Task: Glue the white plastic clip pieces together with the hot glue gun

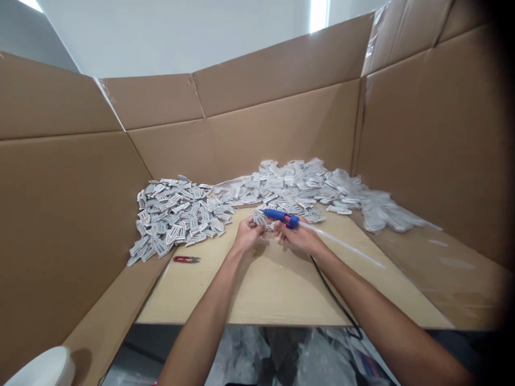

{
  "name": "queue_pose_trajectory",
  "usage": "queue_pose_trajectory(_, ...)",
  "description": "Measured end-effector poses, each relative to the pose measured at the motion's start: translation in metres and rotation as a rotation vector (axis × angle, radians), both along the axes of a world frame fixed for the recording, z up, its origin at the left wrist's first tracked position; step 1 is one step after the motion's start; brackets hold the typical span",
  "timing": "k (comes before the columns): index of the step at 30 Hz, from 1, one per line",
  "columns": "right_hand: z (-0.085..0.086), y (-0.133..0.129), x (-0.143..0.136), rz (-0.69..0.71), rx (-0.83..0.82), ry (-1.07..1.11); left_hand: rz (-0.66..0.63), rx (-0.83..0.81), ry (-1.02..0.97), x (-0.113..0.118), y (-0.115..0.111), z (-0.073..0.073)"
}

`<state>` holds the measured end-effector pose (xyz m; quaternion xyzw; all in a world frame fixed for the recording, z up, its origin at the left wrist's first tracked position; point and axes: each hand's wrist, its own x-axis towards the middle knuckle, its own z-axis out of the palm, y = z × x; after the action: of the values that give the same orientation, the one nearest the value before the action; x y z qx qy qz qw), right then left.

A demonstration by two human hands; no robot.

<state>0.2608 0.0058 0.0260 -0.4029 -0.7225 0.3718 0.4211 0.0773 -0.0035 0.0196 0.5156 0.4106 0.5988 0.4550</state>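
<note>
My right hand is closed around a blue hot glue gun, whose nozzle points left. A long clear glue stick sticks out of its back end, and a black cord runs down from it past the table edge. Between the fingers of my left hand is a small grey-and-white slotted piece, held right by the nozzle. Whether the nozzle touches the piece I cannot tell. Both hands are above the middle of the pale wooden board.
A loose heap of similar slotted pieces lies at the left. More pieces in clear plastic bags are piled along the back and right. Red thread snips lie on the board. Cardboard walls surround it. A white round object is lower left.
</note>
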Motion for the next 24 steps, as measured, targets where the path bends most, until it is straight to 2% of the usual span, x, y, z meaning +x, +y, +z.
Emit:
queue_pose_trajectory(3, -0.005, 0.002, 0.001, 0.138, -0.064, 0.045, 0.018, -0.003, 0.018, -0.001, 0.0, 0.002)
queue_pose_trajectory(8, -0.008, 0.003, 0.001, 0.15, -0.093, 0.062, 0.023, -0.009, 0.062, -0.003, -0.003, 0.006)
queue_pose_trajectory(15, -0.001, -0.003, -0.002, 0.113, -0.132, 0.085, 0.004, -0.017, 0.092, -0.002, -0.006, 0.011)
queue_pose_trajectory(24, -0.001, -0.003, 0.002, 0.047, -0.127, -0.05, 0.031, -0.026, 0.108, -0.002, -0.009, 0.013)
